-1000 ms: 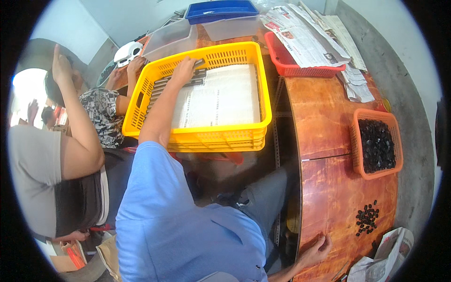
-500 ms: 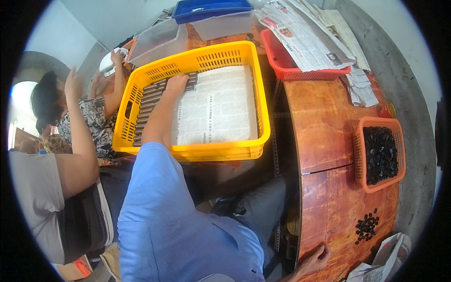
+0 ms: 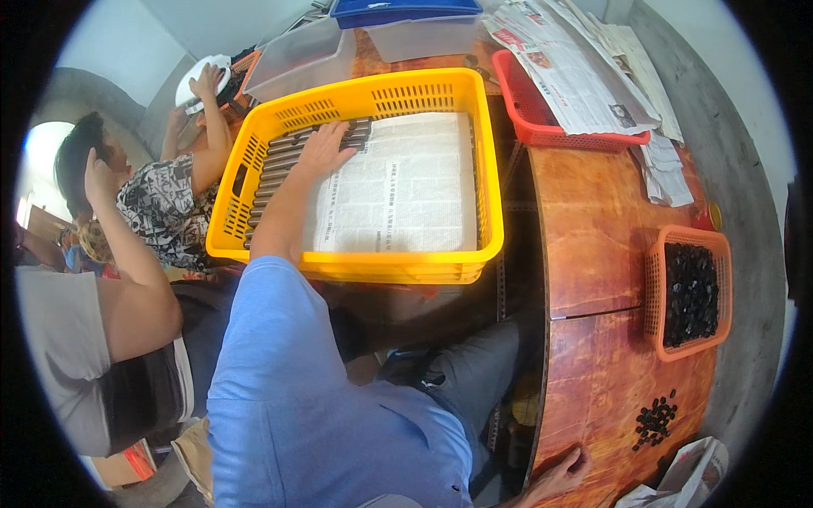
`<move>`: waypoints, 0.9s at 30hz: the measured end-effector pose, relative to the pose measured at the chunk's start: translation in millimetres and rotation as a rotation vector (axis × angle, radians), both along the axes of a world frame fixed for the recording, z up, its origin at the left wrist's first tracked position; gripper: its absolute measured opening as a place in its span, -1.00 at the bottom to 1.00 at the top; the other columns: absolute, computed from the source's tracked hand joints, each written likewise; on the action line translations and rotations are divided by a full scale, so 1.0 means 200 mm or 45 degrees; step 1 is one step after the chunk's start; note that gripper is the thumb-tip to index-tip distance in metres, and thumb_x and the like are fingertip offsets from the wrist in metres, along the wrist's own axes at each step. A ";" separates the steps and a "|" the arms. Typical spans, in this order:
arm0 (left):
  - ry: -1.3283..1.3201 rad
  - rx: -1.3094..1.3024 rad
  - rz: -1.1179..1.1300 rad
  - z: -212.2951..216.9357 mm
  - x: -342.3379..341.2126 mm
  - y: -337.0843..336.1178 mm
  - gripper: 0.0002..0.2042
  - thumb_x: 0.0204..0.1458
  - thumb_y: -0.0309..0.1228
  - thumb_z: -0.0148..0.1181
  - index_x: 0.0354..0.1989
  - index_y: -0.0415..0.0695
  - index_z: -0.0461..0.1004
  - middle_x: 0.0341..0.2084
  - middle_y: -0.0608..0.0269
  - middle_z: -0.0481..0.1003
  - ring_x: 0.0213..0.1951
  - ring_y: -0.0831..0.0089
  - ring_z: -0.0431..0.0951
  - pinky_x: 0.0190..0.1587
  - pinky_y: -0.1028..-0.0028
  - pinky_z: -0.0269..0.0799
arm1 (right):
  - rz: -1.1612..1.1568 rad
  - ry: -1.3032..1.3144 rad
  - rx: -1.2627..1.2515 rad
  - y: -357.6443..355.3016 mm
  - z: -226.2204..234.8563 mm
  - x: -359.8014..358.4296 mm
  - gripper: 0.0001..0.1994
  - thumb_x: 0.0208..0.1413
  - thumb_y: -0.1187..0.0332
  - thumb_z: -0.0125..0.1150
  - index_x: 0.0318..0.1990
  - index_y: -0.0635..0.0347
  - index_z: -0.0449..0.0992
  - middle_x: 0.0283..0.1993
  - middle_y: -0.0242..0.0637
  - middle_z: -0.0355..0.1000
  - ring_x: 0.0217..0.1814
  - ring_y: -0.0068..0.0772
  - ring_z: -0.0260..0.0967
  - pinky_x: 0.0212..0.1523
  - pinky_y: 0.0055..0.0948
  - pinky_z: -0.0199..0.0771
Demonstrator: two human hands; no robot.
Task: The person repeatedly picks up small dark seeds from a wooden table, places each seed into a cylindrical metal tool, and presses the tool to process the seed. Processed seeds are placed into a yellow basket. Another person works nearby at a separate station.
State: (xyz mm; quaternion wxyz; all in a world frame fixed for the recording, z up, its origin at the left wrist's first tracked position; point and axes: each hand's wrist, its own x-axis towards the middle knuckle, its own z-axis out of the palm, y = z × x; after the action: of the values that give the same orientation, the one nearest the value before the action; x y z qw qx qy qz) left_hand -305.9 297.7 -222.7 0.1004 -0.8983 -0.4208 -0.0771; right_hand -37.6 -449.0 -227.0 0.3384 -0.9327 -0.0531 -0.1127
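Note:
My left hand [image 3: 325, 149] lies palm down in a yellow plastic basket [image 3: 373, 269], its fingers stretched out and the thumb apart. Under and beside it are several dark grey rods [image 3: 273, 176], laid side by side along the basket's left part. A newspaper sheet [image 3: 406, 190] covers the middle and right of the basket, its left edge beside my hand and forearm. At the lower right, my right hand [image 3: 561, 477] rests at the near edge of the wooden table, fingers loosely bent, with nothing visible in it.
Small black pieces fill an orange basket [image 3: 652, 326] on the wooden table [image 3: 593, 245]; a loose pile [image 3: 655, 422] lies nearer. Newspapers [image 3: 576, 76] cover a red basket [image 3: 542, 135]. Clear bins [image 3: 301, 63] and a blue tray [image 3: 406, 10] stand behind. Two people are close on the left.
My left hand has gone from closed fingers at the rods to spread, flat fingers. The view has shifted slightly. At the left, a person's raised hand has lowered. My right hand stays at the table edge.

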 end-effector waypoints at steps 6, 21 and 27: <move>0.006 -0.150 0.124 -0.04 -0.12 0.04 -0.69 0.16 -0.38 0.25 0.04 -0.14 0.42 0.00 0.08 0.46 0.13 0.09 0.49 0.13 0.13 0.48 | 0.014 -0.068 0.058 -0.08 -0.12 0.02 -0.69 0.23 0.21 0.38 -0.19 0.36 0.69 -0.27 -0.02 0.62 -0.22 -0.03 0.55 -0.11 -0.17 0.57; 0.283 -0.048 -0.052 0.03 0.13 -0.08 -0.44 0.34 -0.10 -0.05 0.42 -0.13 0.24 0.46 0.15 0.20 0.49 0.20 0.14 0.50 0.10 0.01 | -0.012 0.094 0.023 -0.05 -0.05 0.00 -0.76 0.40 0.30 0.17 -0.03 0.33 0.57 -0.06 -0.11 0.54 0.00 -0.22 0.45 0.13 -0.25 0.52; 0.578 -0.149 -0.042 0.01 0.20 -0.07 -0.34 0.43 0.05 -0.29 0.52 -0.15 0.09 0.55 0.18 0.05 0.58 0.30 -0.10 0.60 0.15 -0.27 | -0.012 0.102 0.021 -0.06 -0.06 0.00 -0.76 0.40 0.30 0.18 -0.04 0.34 0.57 -0.08 -0.12 0.55 -0.01 -0.23 0.45 0.11 -0.26 0.52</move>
State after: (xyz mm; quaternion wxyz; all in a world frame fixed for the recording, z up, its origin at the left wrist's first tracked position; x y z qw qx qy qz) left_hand -265.0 283.4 -221.2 0.1391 -0.9037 -0.3764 0.1496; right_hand -36.9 -461.8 -239.2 0.3473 -0.9339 -0.0342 -0.0773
